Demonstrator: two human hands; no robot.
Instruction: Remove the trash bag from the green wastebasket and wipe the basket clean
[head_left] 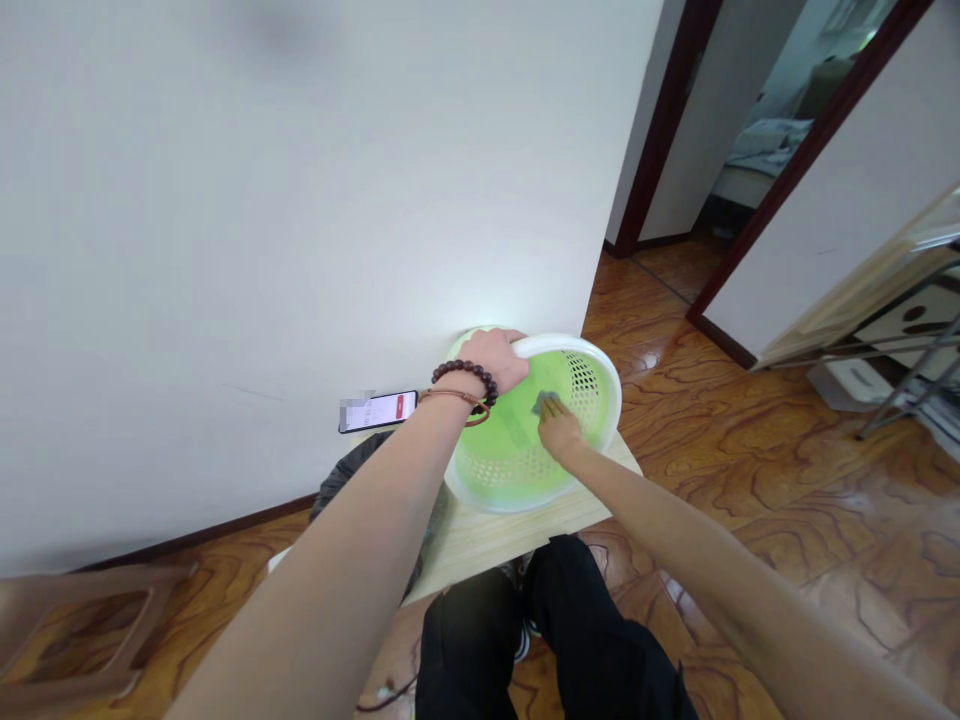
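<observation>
A round green plastic basket [592, 375] with a white rim and perforated walls stands on a small pale wooden table [480, 545] against the white wall. My left hand [495, 358], with a dark bead bracelet on its wrist, is closed over the basket's far rim. My right hand [559, 428] reaches inside the basket, fingers pinched on a small grey-blue cloth [544, 402] pressed to the inner wall.
A phone [377, 411] with a lit screen leans at the wall left of the basket. A dark garment [349, 470] lies on the table's left part. A wooden stool [90, 625] stands lower left. Open doorways and a folding metal frame [911, 385] are to the right.
</observation>
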